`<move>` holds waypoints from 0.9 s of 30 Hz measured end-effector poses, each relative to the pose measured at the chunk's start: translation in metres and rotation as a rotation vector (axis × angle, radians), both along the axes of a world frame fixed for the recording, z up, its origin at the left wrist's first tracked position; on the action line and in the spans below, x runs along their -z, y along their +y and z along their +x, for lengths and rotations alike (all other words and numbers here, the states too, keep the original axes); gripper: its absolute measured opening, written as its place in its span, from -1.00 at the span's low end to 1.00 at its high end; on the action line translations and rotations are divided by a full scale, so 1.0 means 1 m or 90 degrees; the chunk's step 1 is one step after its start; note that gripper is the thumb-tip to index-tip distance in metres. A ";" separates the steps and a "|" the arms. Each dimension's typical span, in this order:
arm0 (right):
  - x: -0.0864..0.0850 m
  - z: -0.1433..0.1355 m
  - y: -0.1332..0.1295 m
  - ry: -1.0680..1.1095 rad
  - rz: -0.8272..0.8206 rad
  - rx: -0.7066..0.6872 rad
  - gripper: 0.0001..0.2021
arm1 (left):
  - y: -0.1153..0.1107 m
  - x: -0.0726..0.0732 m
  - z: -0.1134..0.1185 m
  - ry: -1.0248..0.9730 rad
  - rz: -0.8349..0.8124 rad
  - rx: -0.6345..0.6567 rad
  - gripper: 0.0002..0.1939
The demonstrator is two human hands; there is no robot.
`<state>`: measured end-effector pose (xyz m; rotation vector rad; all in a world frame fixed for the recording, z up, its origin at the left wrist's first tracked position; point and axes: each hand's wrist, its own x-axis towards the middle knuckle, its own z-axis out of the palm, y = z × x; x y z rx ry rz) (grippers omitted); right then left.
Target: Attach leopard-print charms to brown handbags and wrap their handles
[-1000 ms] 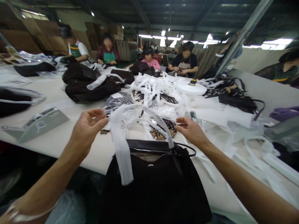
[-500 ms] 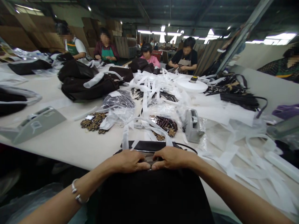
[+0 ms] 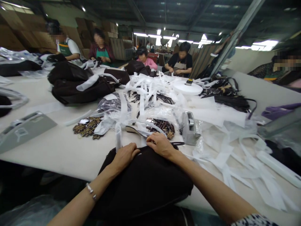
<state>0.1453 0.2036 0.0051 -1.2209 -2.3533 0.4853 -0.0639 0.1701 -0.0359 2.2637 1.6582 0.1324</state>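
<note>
A dark handbag (image 3: 145, 182) leans against the table's near edge, its broad side tilted up toward me. My left hand (image 3: 124, 155) grips its upper edge, fingers curled over the far side and partly hidden. To the right, my right hand (image 3: 162, 145) is closed on the same edge, beside a dark strap (image 3: 135, 129) that stands up behind the bag. A handle wrapped in white sheeting (image 3: 118, 135) rises just beyond my left hand. The bag's opening is hidden from me.
Tape dispensers stand left (image 3: 28, 128) and right (image 3: 190, 127). Between them lie patterned tags (image 3: 87, 128) and plastic bags. White strips (image 3: 225, 160) cover the right side; wrapped dark bags (image 3: 80, 84) lie at the back left. Several people sit around the table.
The bag has tipped, so its zipped opening no longer shows and its side faces up. My hands have moved apart, the right one higher and farther forward. The view has shifted slightly right.
</note>
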 end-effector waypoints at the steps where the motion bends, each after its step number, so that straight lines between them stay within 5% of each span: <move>1: -0.007 0.002 -0.005 0.023 -0.008 -0.013 -0.93 | 0.000 0.002 -0.003 -0.032 0.001 0.006 -0.75; 5: -0.046 0.016 -0.039 0.102 -0.061 -0.088 -0.80 | 0.001 -0.009 -0.013 -0.177 -0.080 0.018 -0.71; 8: -0.059 0.030 -0.060 0.112 -0.077 -0.021 -0.82 | 0.008 -0.027 -0.007 -0.281 -0.172 0.044 -0.61; 13: -0.023 0.061 -0.065 0.225 -0.018 0.331 -0.75 | 0.021 -0.057 0.027 -0.289 -0.232 0.137 -0.46; 17: 0.017 0.075 -0.061 0.355 -0.154 0.513 -0.58 | 0.029 -0.064 0.052 -0.284 -0.351 0.238 -0.46; 20: 0.028 0.070 -0.061 0.454 -0.256 0.490 -0.58 | 0.034 -0.055 0.060 -0.336 -0.537 0.244 -0.51; 23: 0.028 0.061 -0.061 0.495 -0.286 0.434 -0.61 | 0.034 -0.041 0.061 -0.401 -0.724 0.157 -0.69; 27: 0.026 0.059 -0.062 0.522 -0.339 0.393 -0.62 | 0.018 -0.032 0.060 -0.516 -0.832 0.079 -0.86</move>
